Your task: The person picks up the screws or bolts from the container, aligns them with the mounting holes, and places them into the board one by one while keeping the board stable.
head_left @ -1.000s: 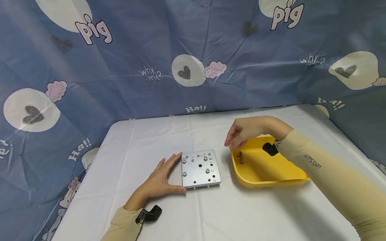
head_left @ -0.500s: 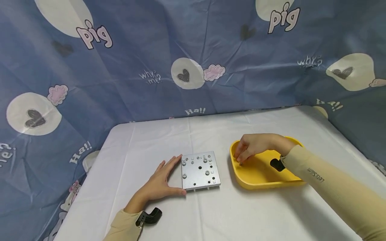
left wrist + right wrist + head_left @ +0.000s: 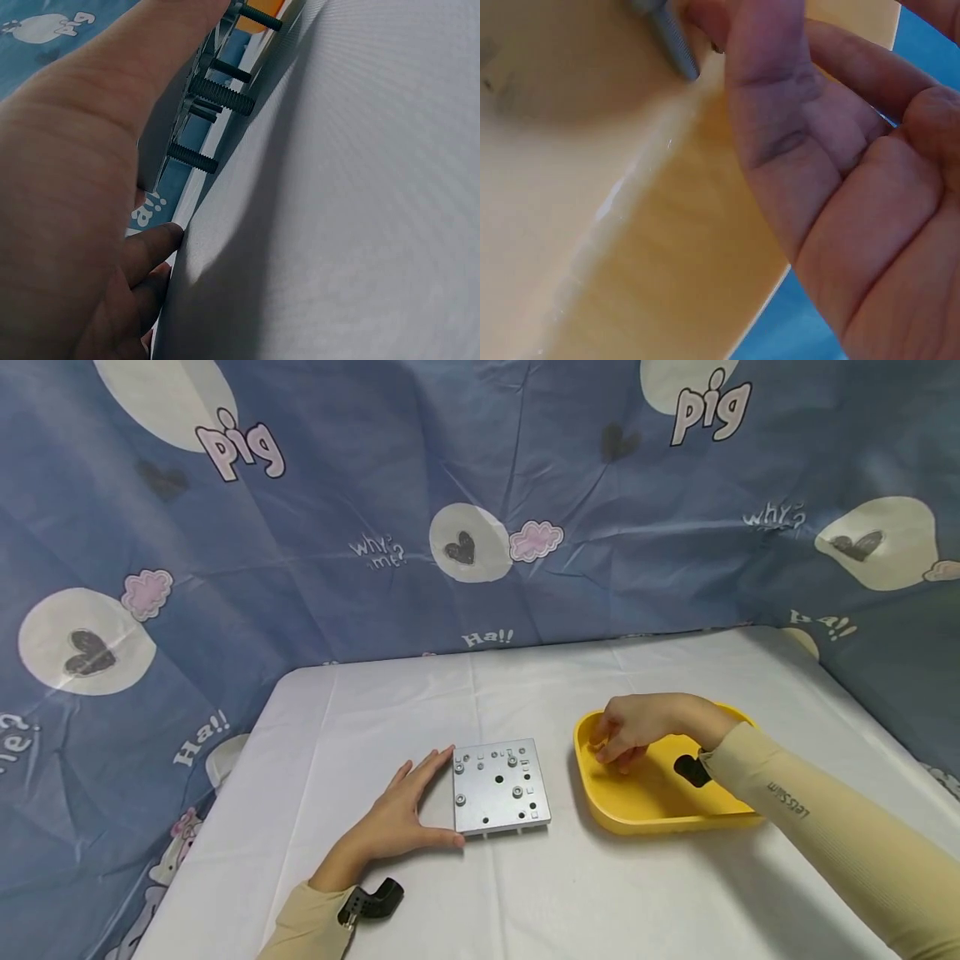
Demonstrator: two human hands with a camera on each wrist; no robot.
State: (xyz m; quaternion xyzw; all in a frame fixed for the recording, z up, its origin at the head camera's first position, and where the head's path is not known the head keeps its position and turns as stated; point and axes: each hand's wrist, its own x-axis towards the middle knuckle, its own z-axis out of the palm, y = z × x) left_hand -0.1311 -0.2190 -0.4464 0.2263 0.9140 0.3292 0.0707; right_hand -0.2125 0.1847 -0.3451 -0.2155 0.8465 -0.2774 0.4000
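Observation:
A silver metal plate (image 3: 501,787) with holes and several socket-head screws stands on the white table; threaded screw shanks (image 3: 221,94) stick out beneath it in the left wrist view. At the plate's left side lies my left hand (image 3: 401,814), thumb at the front corner and index finger at the back corner, both fairly straight. My right hand (image 3: 637,727) reaches down into the yellow tray (image 3: 675,821), fingers bent. Close to its fingertips in the right wrist view is a metal screw (image 3: 673,41), partly cut off by the frame; I cannot tell whether the fingers grip it.
The tray stands right of the plate, with a strip of white tablecloth (image 3: 558,877) between and in front. A blue printed curtain (image 3: 375,602) hangs behind the table. Each wrist carries a black camera mount (image 3: 378,897).
My right hand has come down from above the tray's back left rim into the tray, over the screws there. The left hand and the plate have stayed in place.

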